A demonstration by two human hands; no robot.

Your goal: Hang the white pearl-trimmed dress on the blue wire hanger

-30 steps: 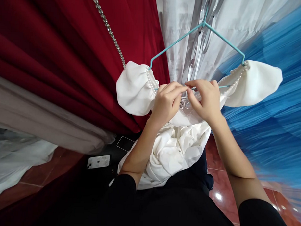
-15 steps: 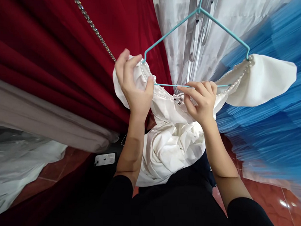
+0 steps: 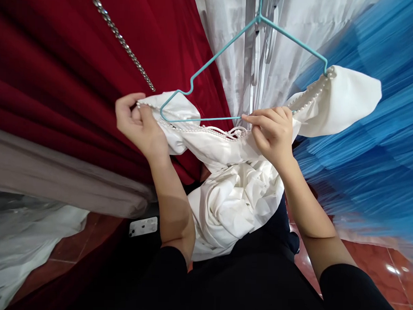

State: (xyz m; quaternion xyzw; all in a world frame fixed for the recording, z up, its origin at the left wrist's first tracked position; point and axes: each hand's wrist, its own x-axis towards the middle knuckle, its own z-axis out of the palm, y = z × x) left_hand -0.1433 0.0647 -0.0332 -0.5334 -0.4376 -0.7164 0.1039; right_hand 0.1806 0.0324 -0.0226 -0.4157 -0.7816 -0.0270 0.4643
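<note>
My left hand pinches the pearl-trimmed sleeve of the white dress just off the teal wire hanger; my right hand fingers close on its neckline at the hanger's bar.

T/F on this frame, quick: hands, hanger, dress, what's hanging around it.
1. The left hand pinches the pearl-trimmed edge of the white dress. True.
2. The hanger is red. False: it is teal wire.
3. The right hand is at the hanger's bottom bar, near the dress's middle. True.
4. Both puffed sleeves sit on the hanger's ends. False: only the right sleeve does; the left is pulled off.
5. A red curtain hangs at left. True.
</note>
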